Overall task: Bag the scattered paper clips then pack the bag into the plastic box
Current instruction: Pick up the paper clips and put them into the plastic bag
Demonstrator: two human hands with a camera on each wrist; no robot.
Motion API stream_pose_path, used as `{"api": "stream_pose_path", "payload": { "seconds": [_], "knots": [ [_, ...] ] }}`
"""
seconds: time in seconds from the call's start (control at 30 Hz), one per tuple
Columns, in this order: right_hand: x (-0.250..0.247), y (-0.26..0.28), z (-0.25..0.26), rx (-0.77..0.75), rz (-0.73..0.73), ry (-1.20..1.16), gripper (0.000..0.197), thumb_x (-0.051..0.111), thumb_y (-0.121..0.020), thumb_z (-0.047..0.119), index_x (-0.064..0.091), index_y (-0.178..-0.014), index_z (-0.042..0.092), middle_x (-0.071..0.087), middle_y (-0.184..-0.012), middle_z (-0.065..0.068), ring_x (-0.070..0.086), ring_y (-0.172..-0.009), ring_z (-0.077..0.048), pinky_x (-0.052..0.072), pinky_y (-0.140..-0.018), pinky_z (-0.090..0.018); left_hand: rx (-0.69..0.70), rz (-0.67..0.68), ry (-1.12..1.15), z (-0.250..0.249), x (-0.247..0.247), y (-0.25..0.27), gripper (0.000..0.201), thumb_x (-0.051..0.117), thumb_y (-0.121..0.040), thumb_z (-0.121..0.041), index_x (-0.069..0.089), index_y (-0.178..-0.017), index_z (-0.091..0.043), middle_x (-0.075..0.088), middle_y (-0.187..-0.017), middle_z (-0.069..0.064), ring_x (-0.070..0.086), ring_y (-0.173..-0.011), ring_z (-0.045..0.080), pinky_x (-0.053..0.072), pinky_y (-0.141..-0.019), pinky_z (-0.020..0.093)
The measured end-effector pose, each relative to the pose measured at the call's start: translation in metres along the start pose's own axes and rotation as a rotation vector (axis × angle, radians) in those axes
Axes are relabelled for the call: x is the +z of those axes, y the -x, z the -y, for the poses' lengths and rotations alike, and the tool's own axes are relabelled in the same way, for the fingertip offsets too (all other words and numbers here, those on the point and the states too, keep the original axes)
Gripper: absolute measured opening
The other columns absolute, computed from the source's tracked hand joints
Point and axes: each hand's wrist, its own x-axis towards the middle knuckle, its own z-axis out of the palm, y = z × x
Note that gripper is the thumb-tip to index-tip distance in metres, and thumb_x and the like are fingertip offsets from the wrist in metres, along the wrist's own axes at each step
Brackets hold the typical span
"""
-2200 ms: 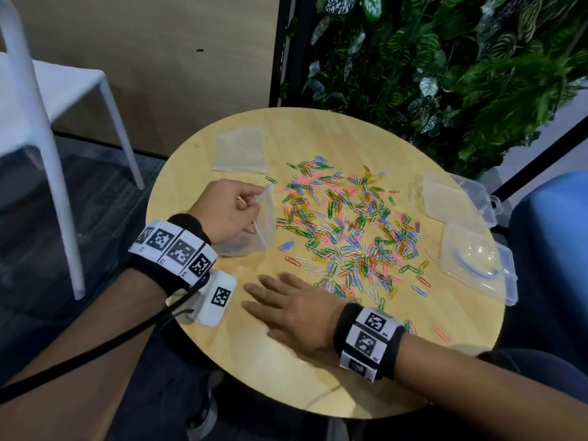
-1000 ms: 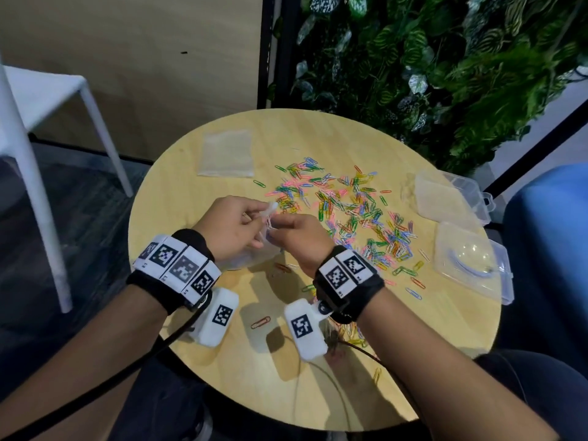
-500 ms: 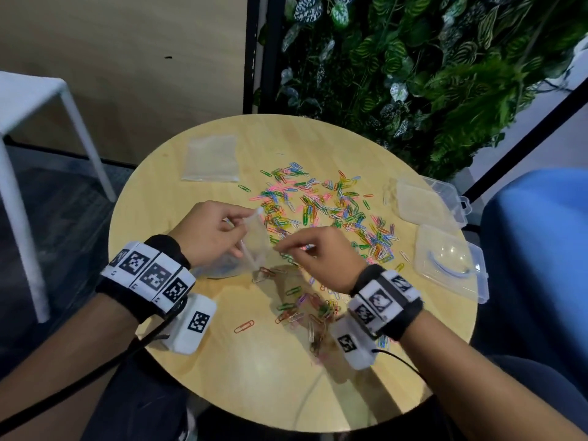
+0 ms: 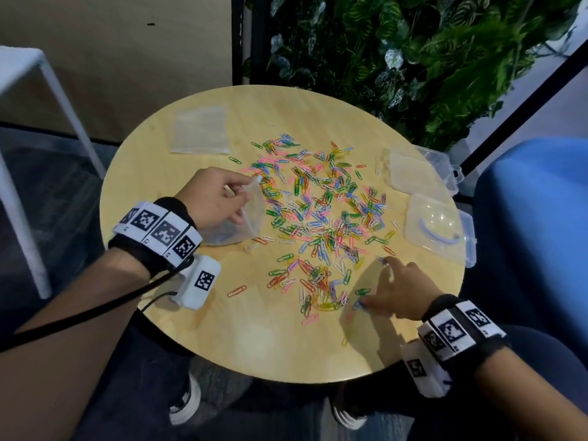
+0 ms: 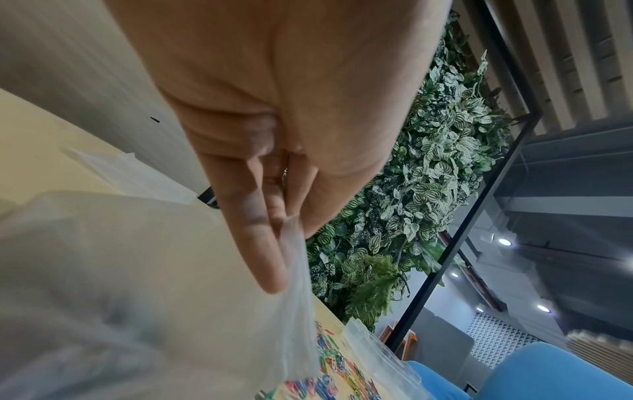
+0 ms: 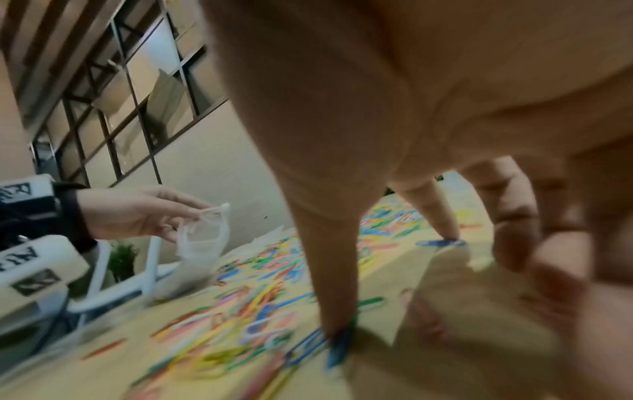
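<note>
The left hand (image 5: 274,94) pinches the clear bag (image 5: 137,284) above paper clips (image 5: 329,379).

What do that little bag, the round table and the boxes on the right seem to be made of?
Bag: thin clear plastic film; it crumples and shows the table through. Table: pale wood or wood-look laminate, satin sheen, faint grain. Boxes: rigid translucent plastic with moulded hinged lids.

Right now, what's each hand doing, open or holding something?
Left hand: pinching the clear plastic bag by its rim.
Right hand: open, fingertips spread on the scattered coloured paper clips.
</note>
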Motion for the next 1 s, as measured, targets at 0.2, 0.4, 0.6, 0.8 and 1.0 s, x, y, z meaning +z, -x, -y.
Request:
{"api": "stream_pose_path", "payload": {
  "seconds": [0.2, 0.4, 0.6, 0.8, 1.0],
  "knots": [
    [0.018, -0.015, 0.035, -0.115, -0.125, -0.215, 0.056, 0.063, -0.087, 0.040, 0.044, -0.132, 0.013, 0.047, -0.111, -0.013, 0.054, -0.099, -0.030, 0.035, -0.074, -0.025, -0.004, 0.006, -0.002, 0.000, 0.001, 0.002, 0.036, 0.060, -0.095, -0.009, 0.061, -0.132, -0.012, 0.059, -0.089, 0.003, 0.074, -0.067, 0.024, 0.061, -0.072, 0.023],
    [0.020, -0.024, 0.068, -0.270, -0.209, -0.238, 0.070, 0.076, -0.075, 0.043, 0.046, -0.136, 0.024, 0.046, -0.118, -0.007, 0.055, -0.102, -0.027, 0.045, -0.086, -0.030, -0.017, 0.021, -0.003, 0.003, -0.003, 0.005, 0.036, 0.061, -0.095, -0.010, 0.063, -0.130, -0.015, 0.059, -0.087, 0.001, 0.074, -0.070, 0.032, 0.062, -0.072, 0.027],
    [-0.004, -0.051, 0.067, -0.384, -0.334, -0.217, 0.009, 0.069, -0.082, 0.015, 0.076, -0.086, 0.012, 0.074, -0.083, -0.004, 0.067, -0.080, -0.019, 0.054, -0.085, -0.034, -0.010, 0.012, 0.012, 0.007, -0.010, 0.006, 0.037, 0.061, -0.095, -0.008, 0.063, -0.131, -0.016, 0.062, -0.084, 0.000, 0.075, -0.072, 0.032, 0.062, -0.080, 0.039],
    [-0.058, -0.060, 0.084, -0.378, -0.056, -1.000, 0.019, 0.074, -0.079, 0.004, 0.072, -0.097, -0.003, 0.074, -0.086, -0.016, 0.069, -0.063, -0.018, 0.061, -0.069, -0.027, -0.017, 0.005, 0.110, 0.010, -0.024, 0.016, 0.037, 0.061, -0.095, -0.007, 0.063, -0.130, -0.016, 0.060, -0.085, -0.001, 0.075, -0.078, 0.034, 0.063, -0.077, 0.041],
    [-0.074, -0.052, 0.156, -0.514, 0.277, -1.456, 0.016, 0.066, -0.082, -0.005, 0.068, -0.098, -0.005, 0.070, -0.088, -0.010, 0.068, -0.071, -0.013, 0.058, -0.070, -0.020, -0.033, 0.020, 0.199, 0.008, -0.030, 0.024, 0.036, 0.054, -0.098, -0.008, 0.058, -0.134, -0.013, 0.068, -0.102, 0.007, 0.075, -0.072, 0.015, 0.062, -0.068, 0.023]
  ]
}}
